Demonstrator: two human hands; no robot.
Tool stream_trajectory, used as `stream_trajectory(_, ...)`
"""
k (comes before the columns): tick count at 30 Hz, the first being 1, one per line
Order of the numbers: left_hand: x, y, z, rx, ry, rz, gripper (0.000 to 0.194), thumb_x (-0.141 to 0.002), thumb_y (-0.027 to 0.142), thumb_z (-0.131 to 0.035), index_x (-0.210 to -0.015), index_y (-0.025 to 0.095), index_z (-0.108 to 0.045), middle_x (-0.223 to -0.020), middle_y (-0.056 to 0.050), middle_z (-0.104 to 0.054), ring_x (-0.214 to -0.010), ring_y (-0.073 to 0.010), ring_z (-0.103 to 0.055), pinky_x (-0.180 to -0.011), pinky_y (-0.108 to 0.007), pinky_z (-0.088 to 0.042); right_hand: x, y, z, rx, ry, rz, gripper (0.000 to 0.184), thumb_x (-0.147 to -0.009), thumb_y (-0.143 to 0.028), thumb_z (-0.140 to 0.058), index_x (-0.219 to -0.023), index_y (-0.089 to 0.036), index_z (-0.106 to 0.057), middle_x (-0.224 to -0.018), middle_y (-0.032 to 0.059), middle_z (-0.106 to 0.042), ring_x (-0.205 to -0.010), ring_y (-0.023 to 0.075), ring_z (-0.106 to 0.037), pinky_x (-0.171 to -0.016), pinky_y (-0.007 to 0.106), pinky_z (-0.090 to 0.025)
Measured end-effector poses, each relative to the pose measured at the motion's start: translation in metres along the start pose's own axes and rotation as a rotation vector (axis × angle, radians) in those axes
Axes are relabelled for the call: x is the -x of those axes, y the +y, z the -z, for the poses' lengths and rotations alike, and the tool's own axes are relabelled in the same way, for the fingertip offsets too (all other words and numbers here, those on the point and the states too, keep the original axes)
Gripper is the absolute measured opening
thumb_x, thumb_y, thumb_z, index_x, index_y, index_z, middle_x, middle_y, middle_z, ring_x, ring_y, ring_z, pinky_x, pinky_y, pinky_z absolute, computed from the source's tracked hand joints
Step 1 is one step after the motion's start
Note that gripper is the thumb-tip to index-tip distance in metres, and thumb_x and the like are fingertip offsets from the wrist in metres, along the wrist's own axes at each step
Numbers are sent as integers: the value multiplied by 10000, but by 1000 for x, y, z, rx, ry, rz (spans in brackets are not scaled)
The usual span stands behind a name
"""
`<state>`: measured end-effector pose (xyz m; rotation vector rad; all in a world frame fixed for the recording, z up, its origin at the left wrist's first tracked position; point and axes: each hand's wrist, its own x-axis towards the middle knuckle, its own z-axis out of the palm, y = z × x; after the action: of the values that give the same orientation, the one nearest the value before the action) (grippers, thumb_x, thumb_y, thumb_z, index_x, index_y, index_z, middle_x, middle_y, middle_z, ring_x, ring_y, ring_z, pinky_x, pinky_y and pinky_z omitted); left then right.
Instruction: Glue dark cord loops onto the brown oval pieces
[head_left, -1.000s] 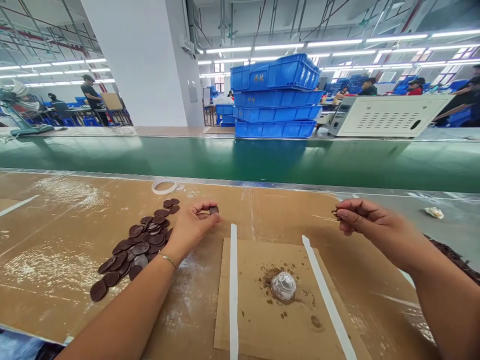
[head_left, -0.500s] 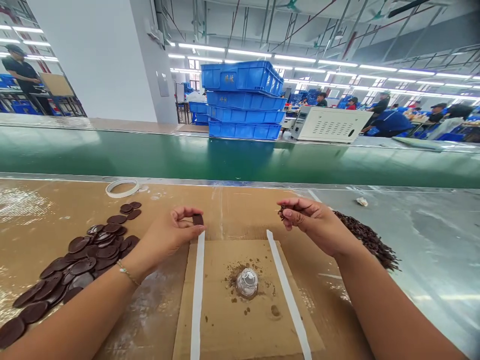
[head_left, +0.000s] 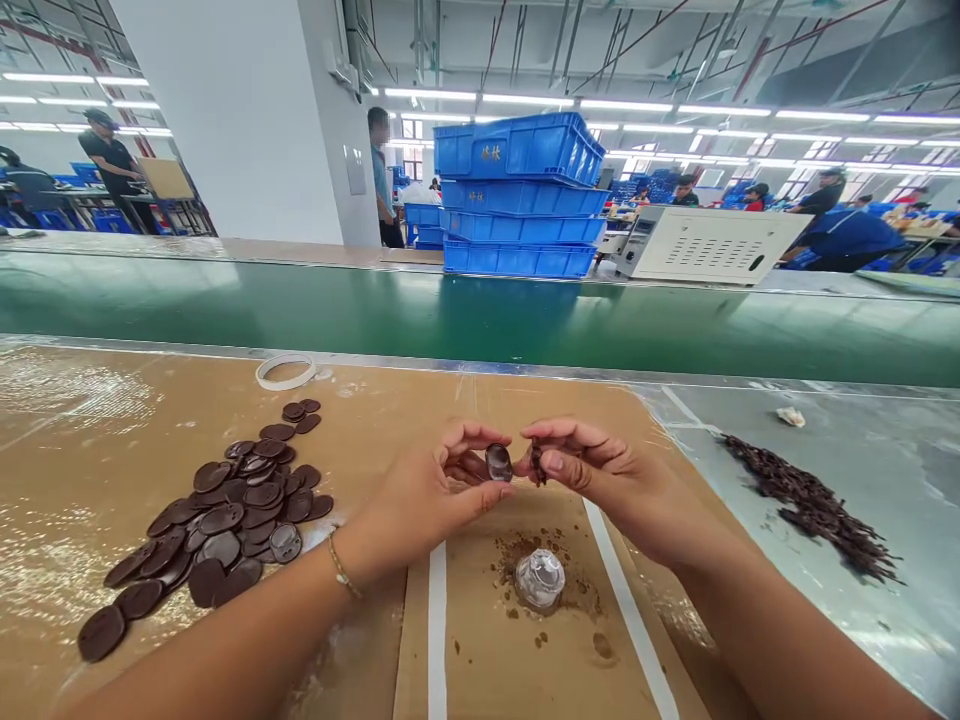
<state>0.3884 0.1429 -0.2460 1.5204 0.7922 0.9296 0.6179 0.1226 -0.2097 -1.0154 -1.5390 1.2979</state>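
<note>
My left hand (head_left: 450, 490) pinches a dark brown oval disc (head_left: 498, 462) by its edge, its flat face turned towards me. Close beside it, my right hand (head_left: 600, 470) holds a few small dark brown pieces (head_left: 538, 464) between thumb and fingers. Both hands are above a cardboard sheet (head_left: 495, 660) with two white tape strips. Below them a small clear container (head_left: 540, 578) stands on the sheet, ringed by brown wet spots. Many similar discs (head_left: 223, 517) lie heaped to the left. A pile of thin dark brown pieces (head_left: 814, 505) lies to the right.
A white tape roll (head_left: 286, 372) lies at the back left of the table. Behind the table runs a green conveyor belt (head_left: 337, 310). Stacked blue crates (head_left: 521, 200) and a pale metal box (head_left: 712, 245) stand beyond it. Several people are in the background.
My hands have come together from wide apart, bringing the disc and the small pieces close to each other. The disc's face now shows. The view has shifted left.
</note>
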Motion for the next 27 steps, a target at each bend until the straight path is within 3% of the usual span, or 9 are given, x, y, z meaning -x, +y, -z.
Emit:
stream_trajectory(6,7,5,-7,41,14,-111,384,-862,283,-842,-1219,237,-709,-1148,-59,-777,-954,-165,-724,-906,-294,-587,0,0,-7,-98,-1,-2,193,-863,-463,-896,-1025,-366,-858,-950,6,-811,-868,162,-752,-864,325,-632)
stream_trajectory(11,11,6,-10,39,6,-155,391,-855,307,-866,-1215,250,-723,-1159,-44,-779,-972,-157,-710,-918,-285,-581,0,3,-8,-159,20,-19,251,-809,-464,-937,-1013,-335,-868,-899,25,-808,-823,188,-767,-785,346,-663)
stream_trajectory(17,13,4,-11,276,55,-50,488,-779,314,-932,-1239,293,-771,-1198,-39,-787,-1022,-169,-703,-955,-306,-584,-1,3,-20,-235,97,-27,276,-801,-497,-935,-1018,-345,-859,-950,31,-825,-901,213,-775,-846,394,-669)
stream_trajectory(20,12,5,-10,449,70,-24,429,-742,266,-948,-1150,271,-817,-1124,-48,-809,-978,-177,-729,-930,-326,-614,-4,1,-29,-258,121,-32,312,-783,-506,-944,-1018,-322,-853,-971,47,-823,-922,231,-773,-858,421,-668)
stream_trajectory(23,13,7,-7,530,107,-15,397,-715,217,-952,-1091,248,-826,-1107,-56,-818,-975,-187,-751,-930,-339,-637,-9,-5,-36,-263,116,-48,338,-766,-511,-952,-1016,-308,-849,-989,48,-816,-902,234,-774,-822,414,-676)
stream_trajectory(27,13,10,4,555,161,-24,390,-693,162,-960,-1039,226,-793,-1062,-55,-827,-960,-160,-759,-891,-263,-635,-17,-18,-35,-173,144,12,384,-764,-470,-958,-1067,-279,-820,-876,31,-783,-764,200,-748,-693,349,-669)
